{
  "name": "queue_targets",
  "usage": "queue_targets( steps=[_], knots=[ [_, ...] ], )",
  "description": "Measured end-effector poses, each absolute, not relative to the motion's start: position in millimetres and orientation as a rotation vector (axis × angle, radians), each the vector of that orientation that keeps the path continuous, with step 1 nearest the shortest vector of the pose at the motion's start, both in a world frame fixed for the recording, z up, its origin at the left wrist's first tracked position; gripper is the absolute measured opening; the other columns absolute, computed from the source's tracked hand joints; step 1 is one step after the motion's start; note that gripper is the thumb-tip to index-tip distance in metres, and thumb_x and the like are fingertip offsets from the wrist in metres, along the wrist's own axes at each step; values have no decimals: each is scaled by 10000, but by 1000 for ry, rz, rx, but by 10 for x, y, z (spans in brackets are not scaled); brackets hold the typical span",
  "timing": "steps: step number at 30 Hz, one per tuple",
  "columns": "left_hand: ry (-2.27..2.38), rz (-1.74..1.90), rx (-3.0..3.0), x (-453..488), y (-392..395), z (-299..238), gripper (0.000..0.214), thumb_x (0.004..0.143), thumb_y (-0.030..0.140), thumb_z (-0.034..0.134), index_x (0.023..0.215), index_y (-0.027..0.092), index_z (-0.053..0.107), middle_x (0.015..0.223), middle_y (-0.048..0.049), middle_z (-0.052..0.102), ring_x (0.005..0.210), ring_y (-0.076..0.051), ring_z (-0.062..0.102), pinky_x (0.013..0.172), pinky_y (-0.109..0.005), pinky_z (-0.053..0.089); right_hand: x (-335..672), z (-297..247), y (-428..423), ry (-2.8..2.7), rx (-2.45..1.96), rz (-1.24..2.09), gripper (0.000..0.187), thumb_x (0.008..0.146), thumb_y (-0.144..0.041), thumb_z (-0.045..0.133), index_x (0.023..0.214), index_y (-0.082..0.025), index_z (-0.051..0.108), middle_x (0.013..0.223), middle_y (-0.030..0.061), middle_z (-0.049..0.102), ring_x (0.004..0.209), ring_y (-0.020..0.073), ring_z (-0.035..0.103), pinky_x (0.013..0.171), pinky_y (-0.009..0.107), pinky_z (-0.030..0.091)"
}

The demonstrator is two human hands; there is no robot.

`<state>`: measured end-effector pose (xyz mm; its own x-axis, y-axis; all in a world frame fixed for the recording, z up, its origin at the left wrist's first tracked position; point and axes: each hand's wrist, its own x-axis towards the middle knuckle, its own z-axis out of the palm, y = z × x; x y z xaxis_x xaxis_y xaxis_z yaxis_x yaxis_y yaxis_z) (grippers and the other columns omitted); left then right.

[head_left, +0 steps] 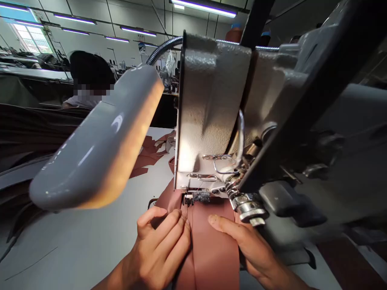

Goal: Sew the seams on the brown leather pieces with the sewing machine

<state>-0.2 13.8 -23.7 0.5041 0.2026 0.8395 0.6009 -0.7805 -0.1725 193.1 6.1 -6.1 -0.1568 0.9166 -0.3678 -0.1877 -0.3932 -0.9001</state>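
A reddish-brown leather-like piece (213,245) lies under the head of a sewing machine (208,121), with a fold or seam running lengthwise toward me. My left hand (163,245) is closed on its left part, fingers curled and fingertips pressed together just in front of the presser foot (188,198). On the right edge, my right hand (250,245) grips the same piece, thumb flat on top and the other fingers hidden beneath. Both hands are close to the needle area, which is partly hidden by the machine head.
A grey lamp (99,137) on a flexible neck hangs at the left above the white table (90,237). Reddish-brown scraps (148,155) lie behind the machine. Dark material (30,129) is piled at the far left. Another person (90,80) sits beyond it.
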Motion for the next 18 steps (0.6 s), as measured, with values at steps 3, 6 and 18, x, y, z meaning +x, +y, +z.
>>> queue_targets(
  steps=[3,6,18],
  knots=[
    [-669,-1217,-2286,13,123,-267,322,936,83,350,866,65,664,904,-117,701,989,-207,621,969,-427,319,1974,-98,115,-920,-1251,1662,295,674,-379,727,785,-111,674,755,78,652,828,212,597,837,353,470],
    [-695,-1230,-2268,16,109,-296,301,935,95,375,877,60,668,916,-107,704,1005,-213,626,999,-430,311,1988,-94,174,-915,-1241,1527,308,570,-347,796,745,-129,666,768,65,656,825,214,593,851,372,464],
    [-744,-1233,-2298,-4,97,-298,280,934,69,391,928,39,669,971,-115,699,1024,-219,627,994,-413,308,2011,227,223,-1008,-1333,1549,376,495,-361,809,777,-148,684,845,67,675,947,256,586,883,393,463]
  ],
)
